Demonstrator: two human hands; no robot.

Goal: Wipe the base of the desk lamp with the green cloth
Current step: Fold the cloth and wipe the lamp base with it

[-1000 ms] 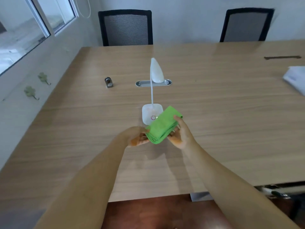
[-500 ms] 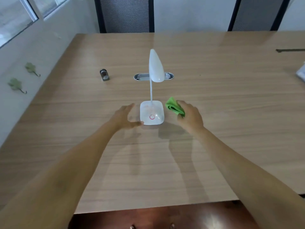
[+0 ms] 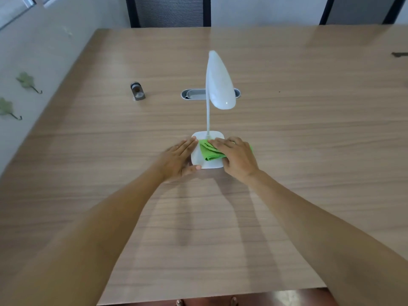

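Note:
A white desk lamp stands upright in the middle of the wooden table, its thin neck rising from a square white base. The folded green cloth lies on top of that base. My right hand presses flat on the cloth, fingers pointing left and covering most of it. My left hand rests against the base's left edge, fingers along the side and thumb at the front corner. The base's right half is hidden under cloth and hand.
A small grey metal object stands on the table to the far left of the lamp. An oval cable grommet sits behind the lamp. Two black chairs stand at the far edge. The near table edge runs below my forearms.
My right hand has carried the cloth from the table right of the base onto the base's top. My left hand has closed in against the base's left side.

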